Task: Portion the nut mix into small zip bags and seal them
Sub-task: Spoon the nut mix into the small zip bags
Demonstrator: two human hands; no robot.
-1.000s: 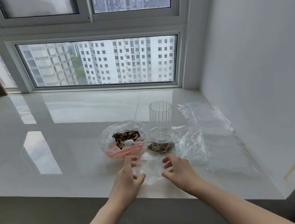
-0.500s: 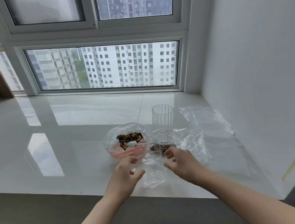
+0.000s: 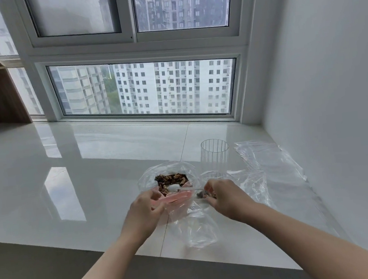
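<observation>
Holding zip bag (image 3: 197, 227) mouth at worktop (image 3: 90, 173) front edge | left hand (image 3: 146, 210), right hand (image 3: 225, 197) each pinch its top | film looks light, limp, slippery: grip the stiffer zip strip | nut mix (image 3: 171, 180) just behind.

Clear zip bag (image 3: 200, 227), empty, crumpled, held up at its mouth. Nut mix (image 3: 171, 180) in plastic-lined pink bowl (image 3: 178, 196) behind.

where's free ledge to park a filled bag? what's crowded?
Free: the wide bare stretch of ledge left of the nut mix bowl, and the strip between the glass and the window frame. Crowded: around both hands, left hand and right hand, and rightward, where the loose plastic bags run to the wall.
</observation>
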